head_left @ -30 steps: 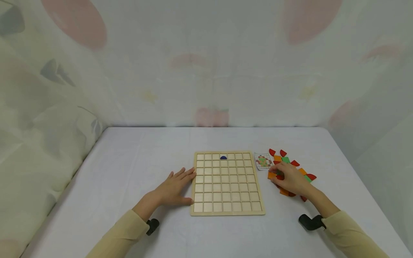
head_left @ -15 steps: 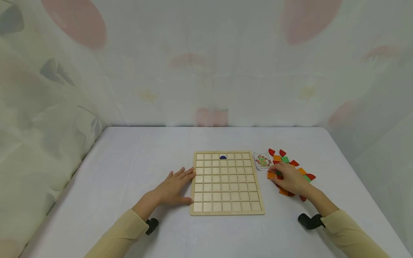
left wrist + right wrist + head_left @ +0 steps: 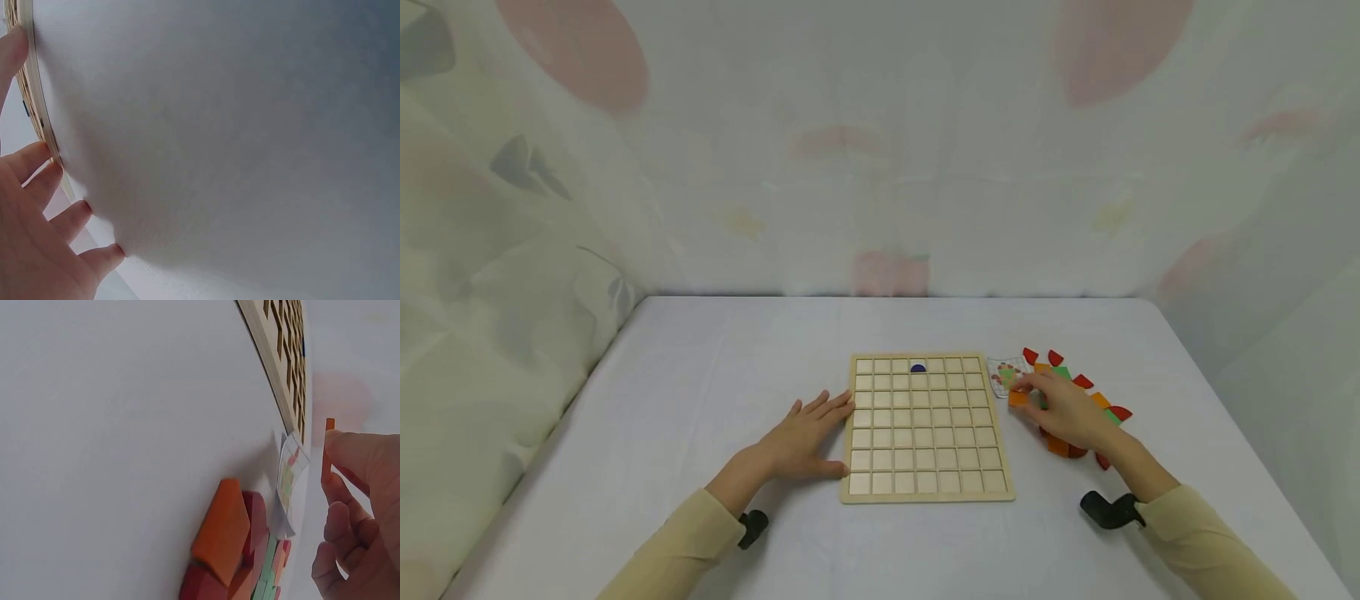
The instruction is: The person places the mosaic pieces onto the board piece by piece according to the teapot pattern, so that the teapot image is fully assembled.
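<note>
A pale wooden board [image 3: 927, 436] with a grid of square cells lies on the table. One dark blue half-round piece [image 3: 918, 368] sits in its top row. My left hand [image 3: 801, 437] rests spread at the board's left edge, fingertips and thumb touching it; the left wrist view shows those fingers [image 3: 40, 181] along the rim. My right hand [image 3: 1063, 408] pinches an orange square tile [image 3: 1018, 398] between thumb and fingers. The right wrist view shows this tile [image 3: 328, 450] edge-on, raised off the table. Below that hand, a pile of red, orange and green pieces [image 3: 1058, 447] is partly hidden.
A small printed card [image 3: 1004, 375] with a coloured grid pattern lies between board and pile, partly covered by the right hand. Its edge curls up in the right wrist view. A white cloth covers the table [image 3: 737, 350]; patterned fabric [image 3: 887, 167] hangs behind.
My right hand has moved a little left and up from the pile, carrying the orange square tile towards the card. The left hand has stayed at the board's edge.
</note>
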A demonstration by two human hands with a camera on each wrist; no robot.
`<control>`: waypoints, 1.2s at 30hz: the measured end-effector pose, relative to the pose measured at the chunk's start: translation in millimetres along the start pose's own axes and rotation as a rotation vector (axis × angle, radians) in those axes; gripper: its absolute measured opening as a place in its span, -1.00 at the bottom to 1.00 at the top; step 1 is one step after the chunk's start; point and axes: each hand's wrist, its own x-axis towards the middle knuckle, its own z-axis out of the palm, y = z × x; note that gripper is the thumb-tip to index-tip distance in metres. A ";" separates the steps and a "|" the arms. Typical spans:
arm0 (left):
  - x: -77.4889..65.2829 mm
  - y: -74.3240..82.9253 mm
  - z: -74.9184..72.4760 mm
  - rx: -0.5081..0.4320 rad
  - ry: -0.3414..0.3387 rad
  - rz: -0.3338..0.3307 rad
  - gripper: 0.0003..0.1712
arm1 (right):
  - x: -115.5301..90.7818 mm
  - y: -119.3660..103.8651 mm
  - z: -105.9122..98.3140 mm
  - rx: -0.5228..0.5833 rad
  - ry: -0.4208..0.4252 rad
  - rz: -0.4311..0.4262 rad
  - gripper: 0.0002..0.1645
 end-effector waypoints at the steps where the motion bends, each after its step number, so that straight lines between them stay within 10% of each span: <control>1: 0.2 0.3 0.1 -0.001 0.001 0.002 0.01 | 1.9 -1.8 0.4 -0.002 0.002 -0.013 -0.70; 36: 0.4 1.1 4.6 -0.005 0.012 -0.005 0.04 | 87.7 -59.3 57.2 0.045 -0.023 -0.155 -0.72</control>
